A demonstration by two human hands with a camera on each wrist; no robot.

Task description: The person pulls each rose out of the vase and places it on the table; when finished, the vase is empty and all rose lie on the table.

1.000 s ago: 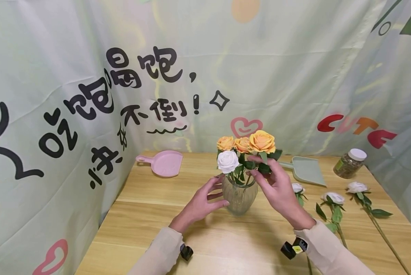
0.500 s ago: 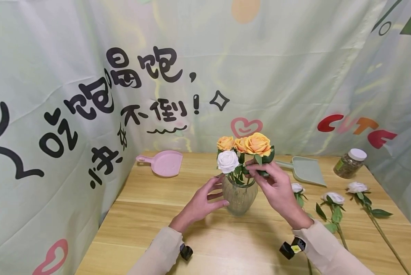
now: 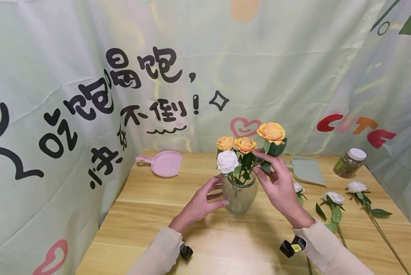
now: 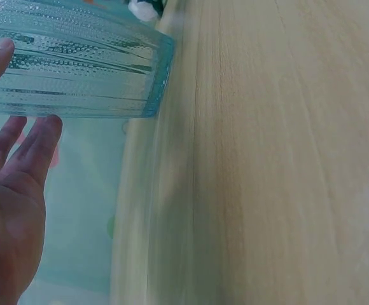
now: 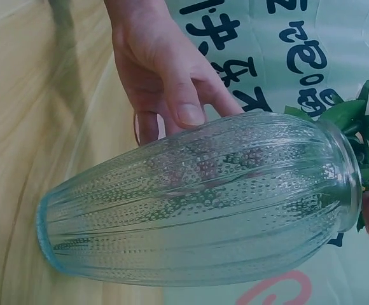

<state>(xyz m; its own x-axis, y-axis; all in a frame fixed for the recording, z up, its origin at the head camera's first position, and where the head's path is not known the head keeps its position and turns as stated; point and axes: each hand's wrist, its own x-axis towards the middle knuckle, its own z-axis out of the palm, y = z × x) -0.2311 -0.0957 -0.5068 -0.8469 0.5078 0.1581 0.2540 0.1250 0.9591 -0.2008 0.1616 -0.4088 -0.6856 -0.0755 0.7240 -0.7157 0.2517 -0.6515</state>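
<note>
A clear ribbed glass vase (image 3: 239, 198) stands upright on the table. My left hand (image 3: 200, 200) holds its left side, thumb near the front and fingers toward the back; the right wrist view shows this hand (image 5: 165, 70) against the glass (image 5: 203, 210). With thumb and fingers, my right hand (image 3: 277, 187) pinches the leafy stem of a large orange rose (image 3: 271, 133) above the rim, its bloom leaning right. The stem's lower end is hard to make out. In the vase stand a white rose (image 3: 227, 161) and two smaller orange roses (image 3: 245, 145).
Loose white roses (image 3: 334, 198) lie on the table at the right, one partly behind my right arm. Farther back are a pink dustpan (image 3: 166, 164), a grey-green dustpan (image 3: 308, 170) and a white-lidded jar (image 3: 349, 164). A printed curtain (image 3: 277, 76) closes off the back.
The large orange rose first dipped left with my right hand, then rose up and right, away from the other blooms. My left hand and the vase have stayed in place.
</note>
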